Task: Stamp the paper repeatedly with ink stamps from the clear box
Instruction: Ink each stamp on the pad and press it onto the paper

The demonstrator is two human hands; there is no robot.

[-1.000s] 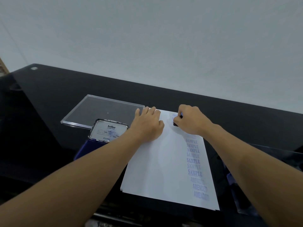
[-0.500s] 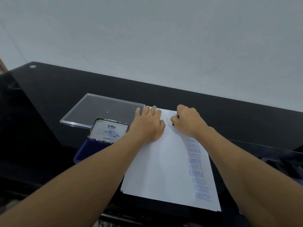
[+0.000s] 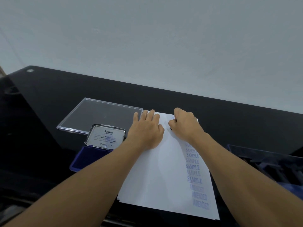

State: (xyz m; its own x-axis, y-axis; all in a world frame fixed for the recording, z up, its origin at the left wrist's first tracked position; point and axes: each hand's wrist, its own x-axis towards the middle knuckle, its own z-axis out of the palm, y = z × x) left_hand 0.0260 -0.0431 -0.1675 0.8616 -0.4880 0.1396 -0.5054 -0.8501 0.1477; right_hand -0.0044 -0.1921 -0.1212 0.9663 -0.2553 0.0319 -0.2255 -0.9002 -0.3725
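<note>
R grip [image 3: 185, 126] curled round stamp [image 3: 170, 128] at paper [image 3: 164, 174] top; L grip [image 3: 147, 130] flat alongside.

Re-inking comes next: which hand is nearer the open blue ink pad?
Left. The left hand lies flat on the white paper, just right of the open blue ink pad; the right hand, gripping a dark stamp, is farther right.

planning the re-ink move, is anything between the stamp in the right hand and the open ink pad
Yes. The left hand lies flat on the paper, and it and its forearm sit directly between the right hand gripping the stamp and the ink pad at the left. Lifting over seems needed.
</note>
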